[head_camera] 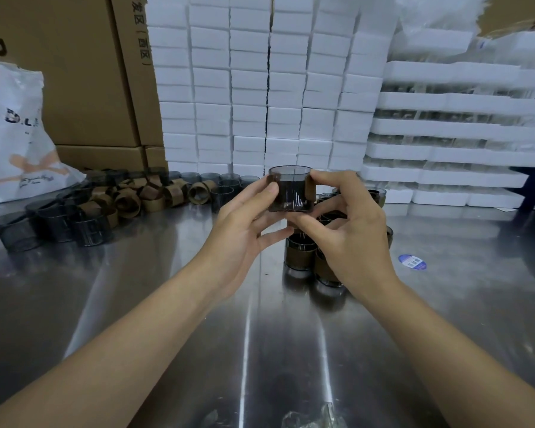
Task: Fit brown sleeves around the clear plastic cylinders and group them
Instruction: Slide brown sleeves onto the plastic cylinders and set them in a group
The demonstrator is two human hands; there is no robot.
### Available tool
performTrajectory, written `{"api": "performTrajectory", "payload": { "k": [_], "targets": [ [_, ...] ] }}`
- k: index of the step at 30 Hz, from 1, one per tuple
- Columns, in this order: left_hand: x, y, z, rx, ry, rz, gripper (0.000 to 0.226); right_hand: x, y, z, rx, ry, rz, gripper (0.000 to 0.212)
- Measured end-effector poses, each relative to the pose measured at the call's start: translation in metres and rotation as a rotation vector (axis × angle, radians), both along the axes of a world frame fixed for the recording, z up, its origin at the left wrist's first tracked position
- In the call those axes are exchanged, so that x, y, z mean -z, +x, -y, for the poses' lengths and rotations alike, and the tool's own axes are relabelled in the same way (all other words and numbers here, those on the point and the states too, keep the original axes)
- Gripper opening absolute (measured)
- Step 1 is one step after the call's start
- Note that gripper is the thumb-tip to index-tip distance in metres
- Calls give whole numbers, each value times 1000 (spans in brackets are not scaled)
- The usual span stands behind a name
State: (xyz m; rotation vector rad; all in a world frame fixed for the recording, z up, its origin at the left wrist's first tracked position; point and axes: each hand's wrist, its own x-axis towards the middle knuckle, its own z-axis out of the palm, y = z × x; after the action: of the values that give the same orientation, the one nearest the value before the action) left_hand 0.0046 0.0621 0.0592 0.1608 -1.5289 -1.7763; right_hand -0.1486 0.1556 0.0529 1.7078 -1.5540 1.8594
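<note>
With forearms (pixel 112 344) over near tabletop (pixel 142 273) edge and left hand (pixel 244 223) and right hand (pixel 349 230) pinching cylinder (pixel 291 189), hold by sleeve (pixel 310 190), since wall likely light, stiff, slick, crackable.

I have bare table (pixel 167 319) in front of the sleeved group (pixel 300 257) and just left of it. Farther left, loose sleeves (pixel 136 199) and bare cylinders (pixel 59 223) crowd the top. Behind it, foam blocks (pixel 260 88) wall the back. Above it, my left hand (pixel 244 223) and right hand (pixel 349 230), holding a cylinder (pixel 291 189), block the way down.
</note>
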Motion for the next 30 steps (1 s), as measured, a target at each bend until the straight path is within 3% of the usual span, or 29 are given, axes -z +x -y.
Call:
{"api": "performTrajectory", "payload": {
  "k": [6,10,13,16,20,24,27,30],
  "targets": [
    [4,-2,10,-296,51,179,51,1,-24,3,-39,187,-132,52],
    [15,3,31,-408,-149,382,39,8,-40,6,63,283,26,39],
    [29,3,41,-504,-399,634,48,12,-46,7,184,417,-88,24],
    [44,0,47,-547,-496,738,51,18,-41,5,237,575,-319,54],
    [51,-4,54,-569,-601,760,54,30,-34,10,277,818,-523,75],
    [51,-15,51,-606,-691,757,44,32,-36,15,361,879,-534,83],
    [53,-32,39,-659,-750,820,65,33,-43,17,440,895,-534,81],
    [54,-50,28,-561,-761,784,82,34,-54,16,509,931,-504,80]
  ]
}}
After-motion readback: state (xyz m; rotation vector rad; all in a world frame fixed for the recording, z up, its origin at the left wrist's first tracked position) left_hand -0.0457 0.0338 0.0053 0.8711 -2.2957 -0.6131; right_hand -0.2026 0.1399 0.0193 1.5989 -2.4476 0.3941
